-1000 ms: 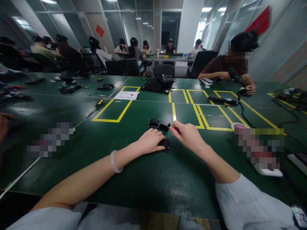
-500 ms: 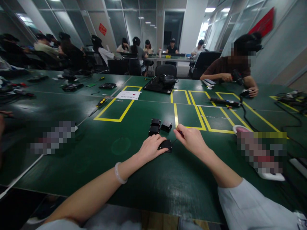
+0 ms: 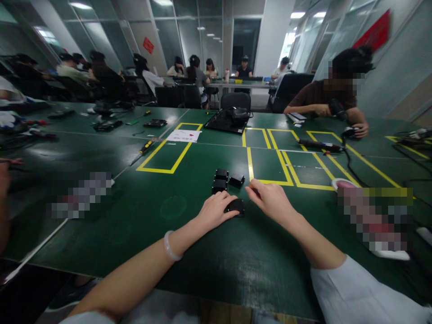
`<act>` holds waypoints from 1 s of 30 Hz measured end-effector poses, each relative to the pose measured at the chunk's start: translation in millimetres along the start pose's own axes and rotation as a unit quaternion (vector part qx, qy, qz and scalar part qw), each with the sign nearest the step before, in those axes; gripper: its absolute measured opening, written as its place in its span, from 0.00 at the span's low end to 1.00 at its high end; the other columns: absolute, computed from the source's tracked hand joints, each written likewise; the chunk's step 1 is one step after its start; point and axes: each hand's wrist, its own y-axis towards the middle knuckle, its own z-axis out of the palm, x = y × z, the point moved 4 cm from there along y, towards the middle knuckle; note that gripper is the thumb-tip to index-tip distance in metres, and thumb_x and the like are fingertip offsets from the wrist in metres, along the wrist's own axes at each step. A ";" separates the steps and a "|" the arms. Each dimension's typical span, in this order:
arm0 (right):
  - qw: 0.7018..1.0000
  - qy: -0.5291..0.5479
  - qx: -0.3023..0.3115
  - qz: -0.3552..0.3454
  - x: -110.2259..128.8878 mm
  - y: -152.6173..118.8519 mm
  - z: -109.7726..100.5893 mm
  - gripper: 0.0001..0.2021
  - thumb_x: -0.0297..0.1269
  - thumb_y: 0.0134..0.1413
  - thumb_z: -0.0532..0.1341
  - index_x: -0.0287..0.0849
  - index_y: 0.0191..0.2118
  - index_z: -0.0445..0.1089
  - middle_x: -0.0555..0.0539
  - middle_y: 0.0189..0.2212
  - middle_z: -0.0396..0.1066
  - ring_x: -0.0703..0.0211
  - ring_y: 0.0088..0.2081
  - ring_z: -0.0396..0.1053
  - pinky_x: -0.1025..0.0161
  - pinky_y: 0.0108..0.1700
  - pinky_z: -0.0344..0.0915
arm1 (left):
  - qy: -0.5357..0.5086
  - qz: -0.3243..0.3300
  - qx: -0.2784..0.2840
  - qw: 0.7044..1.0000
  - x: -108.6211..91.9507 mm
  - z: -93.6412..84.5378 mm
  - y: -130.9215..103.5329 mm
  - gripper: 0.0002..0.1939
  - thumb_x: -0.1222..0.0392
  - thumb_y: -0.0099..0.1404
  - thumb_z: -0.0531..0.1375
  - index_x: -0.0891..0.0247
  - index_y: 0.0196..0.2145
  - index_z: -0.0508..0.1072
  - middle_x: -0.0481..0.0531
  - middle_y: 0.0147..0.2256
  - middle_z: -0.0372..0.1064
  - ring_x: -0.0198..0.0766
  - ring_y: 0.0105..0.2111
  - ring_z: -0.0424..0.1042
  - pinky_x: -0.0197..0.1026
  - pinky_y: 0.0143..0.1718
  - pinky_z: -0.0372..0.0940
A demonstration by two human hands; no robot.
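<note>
On the green table, my left hand (image 3: 218, 209) grips a small black block (image 3: 236, 207) from its left side, thumb at the near edge and fingers over the top. My right hand (image 3: 268, 195) is closed just right of that block, its fingers pinched together; what they hold is too small and dark to make out. Beyond my left hand sit two black blocks, one (image 3: 220, 185) nearer me and one (image 3: 222, 174) behind it. Another black block (image 3: 236, 180) lies tilted to their right.
Yellow tape rectangles (image 3: 155, 170) mark the table (image 3: 141, 243). A screwdriver (image 3: 146, 146) lies left, a black panel (image 3: 224, 122) farther back. At right are a black tool (image 3: 320, 146) with a cable and a white-rimmed tray (image 3: 391, 254). A person (image 3: 340, 90) works across the table.
The whole view has shifted slightly, so everything appears a little farther right. My hands keep nearly the same pose around the black block.
</note>
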 end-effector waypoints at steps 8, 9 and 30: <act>0.994 -0.103 -0.023 0.015 4.2 -2.0 -0.3 0.21 0.44 0.65 0.44 0.42 0.34 0.70 0.47 0.19 0.70 0.61 0.20 0.64 0.64 0.25 0.38 | 0.003 0.003 0.002 1.000 0.4 -1.3 1.8 0.21 0.44 0.67 0.56 0.57 0.52 0.66 0.52 0.43 0.65 0.43 0.42 0.66 0.43 0.41 0.63; 0.992 -0.121 -0.028 0.014 6.1 -3.3 -2.2 0.21 0.44 0.65 0.43 0.42 0.32 0.70 0.46 0.18 0.70 0.60 0.20 0.65 0.64 0.25 0.38 | 0.002 0.004 0.003 1.000 0.6 -1.5 1.8 0.21 0.44 0.67 0.56 0.57 0.52 0.66 0.52 0.43 0.65 0.43 0.42 0.66 0.43 0.41 0.63; 0.997 -0.069 -0.031 -0.027 23.6 -6.3 -0.7 0.20 0.44 0.67 0.43 0.42 0.31 0.66 0.49 0.19 0.70 0.63 0.20 0.67 0.65 0.24 0.41 | -0.069 0.052 0.029 0.996 12.9 -9.3 6.1 0.22 0.45 0.65 0.58 0.55 0.53 0.67 0.51 0.44 0.66 0.41 0.43 0.66 0.41 0.44 0.63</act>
